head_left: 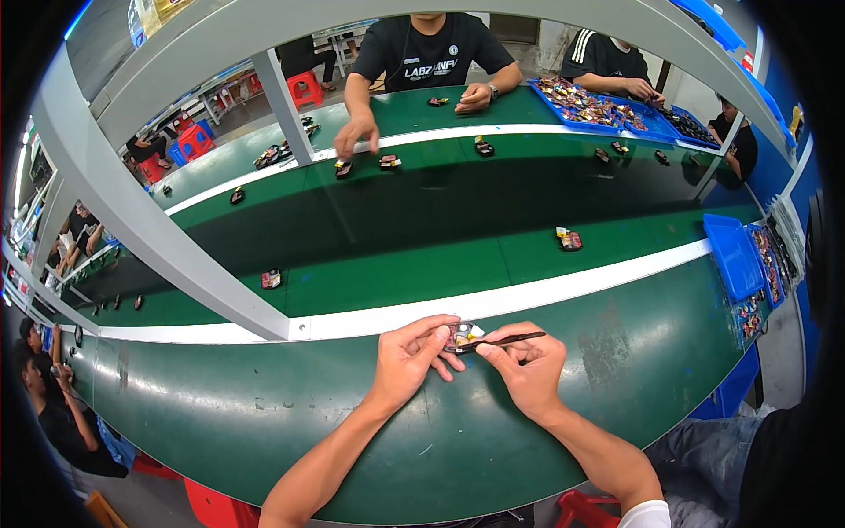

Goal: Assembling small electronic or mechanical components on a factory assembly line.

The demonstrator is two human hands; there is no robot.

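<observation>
Fingers of the left hand (407,359) pinch one small part (459,335) just above the near counter (264,414); the right hand (526,363) pinches one dark tool (510,338), tip at the part. Both forearms rise from the near edge. Bare green counter spreads left and right; the white strip (572,283) lies just beyond.

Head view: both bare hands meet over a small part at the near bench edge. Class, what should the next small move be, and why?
Probably press the tip of the thin dark tool gently into the small part. The left hand pinches the part steady above the green bench, the right hand holds the tool like a pen, and its tip already meets the part.
</observation>
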